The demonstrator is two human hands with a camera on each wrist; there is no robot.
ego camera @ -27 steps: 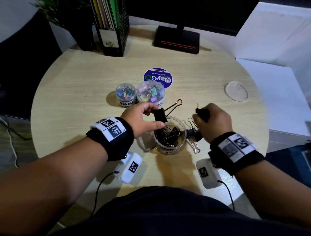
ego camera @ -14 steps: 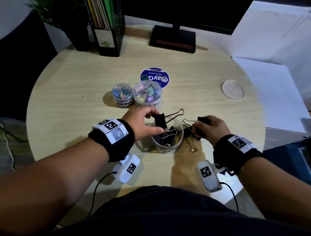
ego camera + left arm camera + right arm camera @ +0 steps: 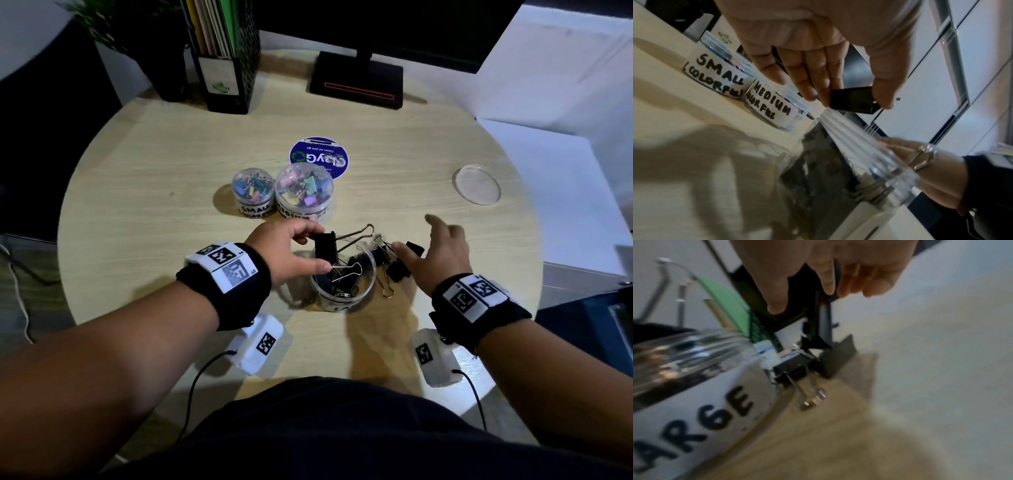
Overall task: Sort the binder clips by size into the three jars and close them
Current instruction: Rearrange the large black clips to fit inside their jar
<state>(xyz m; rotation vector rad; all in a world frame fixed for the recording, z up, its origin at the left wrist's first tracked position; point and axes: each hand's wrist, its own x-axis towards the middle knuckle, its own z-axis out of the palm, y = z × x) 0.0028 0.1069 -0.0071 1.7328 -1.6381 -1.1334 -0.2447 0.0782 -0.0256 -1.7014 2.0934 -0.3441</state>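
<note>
My left hand (image 3: 317, 248) pinches a large black binder clip (image 3: 325, 244) between thumb and fingers, just over the mouth of the open large jar (image 3: 366, 270). The left wrist view shows that clip (image 3: 853, 99) right above the jar rim (image 3: 863, 142). Several black clips lie inside the jar. My right hand (image 3: 414, 236) hovers with fingers spread and holds nothing. It is above loose black clips (image 3: 397, 265) lying on the table against the jar's right side (image 3: 797, 366). The small jar (image 3: 253, 193) and the medium jar (image 3: 304, 195) hold colourful clips and have lids on.
A clear lid (image 3: 476, 185) lies alone at the table's right. A blue round sticker (image 3: 318, 158) is behind the jars. A monitor base (image 3: 356, 82), a black file holder (image 3: 222, 61) and a plant stand at the table's far edge.
My right hand lowered its black clip to the table beside the jar, let go and opened. My left hand kept its clip and stayed over the jar mouth.
</note>
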